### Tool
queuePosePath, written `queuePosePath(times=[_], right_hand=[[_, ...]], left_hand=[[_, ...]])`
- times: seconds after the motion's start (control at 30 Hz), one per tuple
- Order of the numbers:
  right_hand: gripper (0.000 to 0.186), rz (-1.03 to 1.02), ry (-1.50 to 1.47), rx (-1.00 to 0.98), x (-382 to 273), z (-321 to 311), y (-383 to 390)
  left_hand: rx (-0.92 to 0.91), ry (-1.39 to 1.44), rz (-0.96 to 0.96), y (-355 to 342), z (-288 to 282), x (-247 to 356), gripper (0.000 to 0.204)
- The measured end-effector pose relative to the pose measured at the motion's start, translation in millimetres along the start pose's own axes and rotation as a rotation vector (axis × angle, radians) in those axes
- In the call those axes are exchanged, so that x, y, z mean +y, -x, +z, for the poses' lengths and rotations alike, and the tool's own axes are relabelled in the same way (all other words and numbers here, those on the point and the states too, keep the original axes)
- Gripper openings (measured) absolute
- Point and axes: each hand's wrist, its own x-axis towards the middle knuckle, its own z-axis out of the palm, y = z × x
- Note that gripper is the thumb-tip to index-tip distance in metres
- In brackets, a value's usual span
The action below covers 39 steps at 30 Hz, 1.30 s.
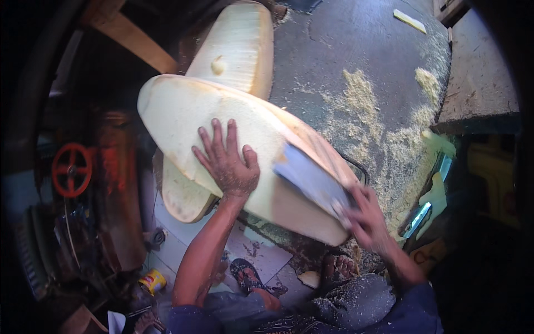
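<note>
A cream, oval foam-like board (175, 111) lies diagonally in the middle. My left hand (225, 158) rests flat on its face with fingers spread. My right hand (364, 217) grips the right end of a long, flat blue-grey tool (306, 172), which lies along the board's right edge and is blurred. Behind the board, a second similar piece (233, 47) extends away from me. Another cream piece (183, 203) shows beneath its lower left side.
Shavings (359, 94) cover parts of the dark surface (314, 39). At the left stand a red handwheel (72, 170) and machinery. A wooden beam (128, 39) is at upper left, a worn ledge (475, 78) at right, and a yellow container (153, 281) near my feet.
</note>
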Motion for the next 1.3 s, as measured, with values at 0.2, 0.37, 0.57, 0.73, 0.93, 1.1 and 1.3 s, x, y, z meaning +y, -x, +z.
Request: queuePosePath(times=[0.2,0.37,0.57,0.73,0.93,1.1,1.3], right_hand=[[0.034,-0.003,-0.018,0.039,17.9,22.0,-95.6],[0.032,0.041,-0.059,-0.042,11.3,8.3,-71.1],[0.034,-0.019,0.023,0.03,12.7,2.3,-18.5],[0.037,0.008,-0.088,0.095,33.4,25.7,-105.9],[0.032,0.013,-0.051,0.036,16.6,2.1,7.5],[0.034,-0.039,-0.018,0.129,54.1,40.0,-123.3],[0.033,0.024,-0.006,-0.039,18.8,-2.4,-6.5]], left_hand=[[0.0,-0.025,-0.029,-10.4,-2.3,6.7,0.066],[-0.028,-0.001,-0.009,-6.8,-5.5,1.5,0.066],[-0.014,-0.054,0.002,-4.3,4.3,2.9,0.066],[-0.029,-0.052,0.014,-6.5,-3.7,2.2,0.068],[-0.026,-0.082,0.019,-0.3,4.9,-2.2,0.066],[-0.044,-0.076,-0.007,-5.5,1.9,1.2,0.067],[-0.058,-0.075,0.024,-4.6,0.5,-1.0,0.069]])
